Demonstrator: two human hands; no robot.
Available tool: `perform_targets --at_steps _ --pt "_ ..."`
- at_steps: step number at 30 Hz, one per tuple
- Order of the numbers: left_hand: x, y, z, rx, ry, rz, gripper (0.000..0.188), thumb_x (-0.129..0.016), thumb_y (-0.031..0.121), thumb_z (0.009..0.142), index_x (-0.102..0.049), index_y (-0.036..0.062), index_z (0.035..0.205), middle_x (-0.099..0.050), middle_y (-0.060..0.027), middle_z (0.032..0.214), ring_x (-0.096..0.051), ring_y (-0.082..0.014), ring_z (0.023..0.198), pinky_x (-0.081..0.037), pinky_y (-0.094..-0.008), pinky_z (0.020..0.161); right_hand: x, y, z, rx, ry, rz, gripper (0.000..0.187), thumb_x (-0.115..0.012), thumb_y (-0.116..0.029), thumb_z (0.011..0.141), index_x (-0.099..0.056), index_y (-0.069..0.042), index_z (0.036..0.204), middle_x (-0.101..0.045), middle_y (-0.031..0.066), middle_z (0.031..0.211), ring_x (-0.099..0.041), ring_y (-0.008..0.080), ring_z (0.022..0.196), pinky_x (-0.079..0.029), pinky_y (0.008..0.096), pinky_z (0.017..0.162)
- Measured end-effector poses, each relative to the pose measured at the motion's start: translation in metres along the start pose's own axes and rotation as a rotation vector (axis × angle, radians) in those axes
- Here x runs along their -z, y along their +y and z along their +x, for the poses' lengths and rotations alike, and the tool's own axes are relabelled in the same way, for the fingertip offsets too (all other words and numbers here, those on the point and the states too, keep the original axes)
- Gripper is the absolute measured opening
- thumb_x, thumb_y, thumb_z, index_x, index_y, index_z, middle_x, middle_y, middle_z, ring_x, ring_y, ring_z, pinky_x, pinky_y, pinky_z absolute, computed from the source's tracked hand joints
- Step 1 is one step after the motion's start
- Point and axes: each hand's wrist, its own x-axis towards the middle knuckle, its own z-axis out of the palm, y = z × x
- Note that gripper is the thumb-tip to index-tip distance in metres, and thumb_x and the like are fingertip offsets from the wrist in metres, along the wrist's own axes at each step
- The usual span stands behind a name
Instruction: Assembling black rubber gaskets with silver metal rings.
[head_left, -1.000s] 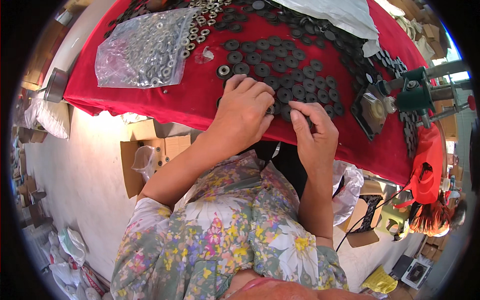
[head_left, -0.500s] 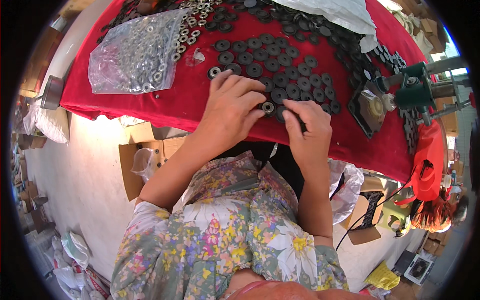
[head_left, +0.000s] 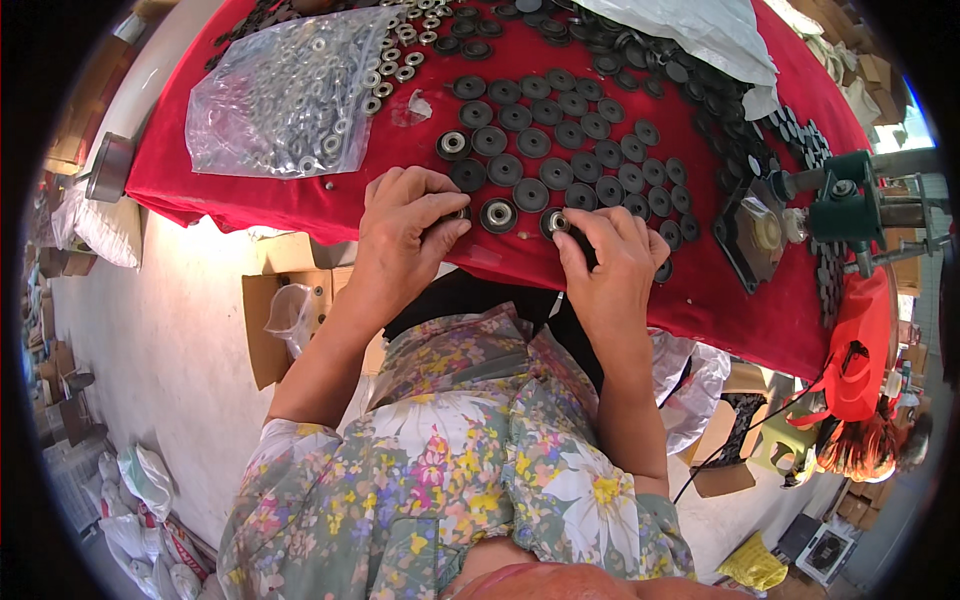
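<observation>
My left hand (head_left: 400, 240) is closed in a pinch at the near edge of the table, its fingertips on a dark round disc that they mostly cover. To its right lies a black disc with a metal ring bearing (head_left: 498, 214) seated in its middle, touched by neither hand. My right hand (head_left: 615, 255) pinches thumb and forefinger at a bearing (head_left: 560, 223) on another black disc (head_left: 548, 228). Its other fingers curl over something dark that I cannot make out. Beyond the hands, several plain black discs (head_left: 532, 143) lie in loose rows, one at the left bearing a metal ring (head_left: 453, 144).
A clear plastic bag of bearings (head_left: 285, 100) lies on the red cloth (head_left: 400, 140) at left, loose bearings (head_left: 388, 70) beside it. Black parts pile up at the far right near a white sack (head_left: 690, 35). A green hand press (head_left: 845, 205) stands at right.
My left hand has moved left and nearer, away from the discs. A disc with a bearing now lies uncovered between the hands. My right fingertips have come onto a bearing. The view has shifted slightly.
</observation>
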Motion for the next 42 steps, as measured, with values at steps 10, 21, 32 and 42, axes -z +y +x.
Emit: perform_targets --at_steps 10,21,32,42 --pt "0.003 -0.006 -0.007 0.092 0.016 -0.176 0.031 -0.078 -0.005 0.074 -0.071 -0.0010 0.103 -0.067 -0.0117 0.106 -0.066 -0.0227 0.096 -0.053 -0.0303 0.081 0.008 -0.029 0.011 0.056 -0.010 -0.087 0.026 -0.077 -0.017 0.078 -0.071 -0.010 0.102 -0.060 0.0021 0.094 -0.057 0.0223 0.093 -0.034 0.0426 0.090" --pt "0.004 -0.004 -0.001 0.039 0.052 -0.179 0.024 -0.078 -0.003 0.070 -0.069 -0.0010 0.092 -0.068 -0.0110 0.094 -0.066 -0.0300 0.089 -0.050 -0.0458 0.098 -0.021 -0.044 0.023 0.174 -0.097 -0.038 0.016 -0.073 -0.012 0.081 -0.072 -0.009 0.096 -0.059 0.0030 0.090 -0.055 0.0223 0.092 -0.034 0.0424 0.092" --pt "0.008 0.001 -0.002 -0.003 0.013 -0.100 0.035 -0.079 0.003 0.071 -0.068 0.0003 0.104 -0.065 -0.0131 0.106 -0.063 -0.0336 0.101 -0.044 -0.0526 0.105 0.022 0.010 0.013 0.000 0.074 -0.052 0.021 -0.074 -0.015 0.081 -0.073 -0.016 0.102 -0.065 0.0016 0.094 -0.060 0.0221 0.094 -0.035 0.0418 0.089" --pt "-0.013 0.028 -0.016 -0.199 -0.176 0.211 0.063 -0.071 0.042 0.081 -0.058 0.0003 0.128 -0.053 -0.0139 0.143 -0.050 -0.0336 0.132 -0.029 -0.0554 0.114 0.004 -0.014 -0.012 0.109 -0.049 -0.233 0.039 -0.075 -0.026 0.080 -0.068 -0.014 0.117 -0.062 0.0012 0.110 -0.055 0.0221 0.105 -0.032 0.0465 0.095"
